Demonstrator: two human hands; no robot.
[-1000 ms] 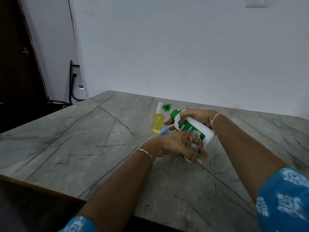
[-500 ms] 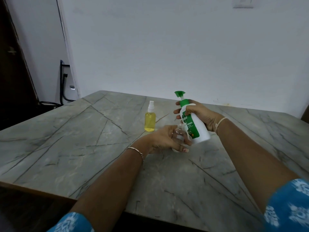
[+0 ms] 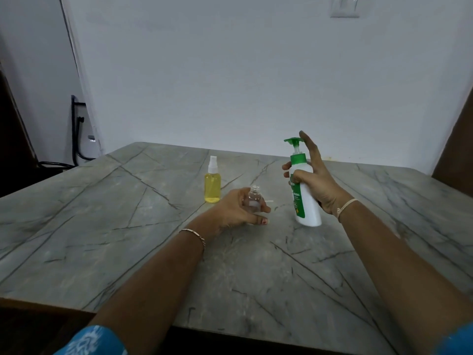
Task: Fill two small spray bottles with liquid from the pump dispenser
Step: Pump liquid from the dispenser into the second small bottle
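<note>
A small clear spray bottle with an uncapped neck stands upright in my left hand, low over the grey marble table. My right hand grips a white pump dispenser with a green pump head, held nearly upright to the right of the clear bottle; my index finger is raised beside the pump head. A second small spray bottle, filled with yellow liquid and capped with a white sprayer, stands on the table to the left. A thin white tube pokes out behind my left fingers.
A white wall runs behind the table with a switch plate high up. Black cables hang in the left corner. The table's near edge lies close to my body.
My right hand raised the pump dispenser from lying tilted to nearly upright and moved it right. My left hand with the clear bottle drew apart from it.
</note>
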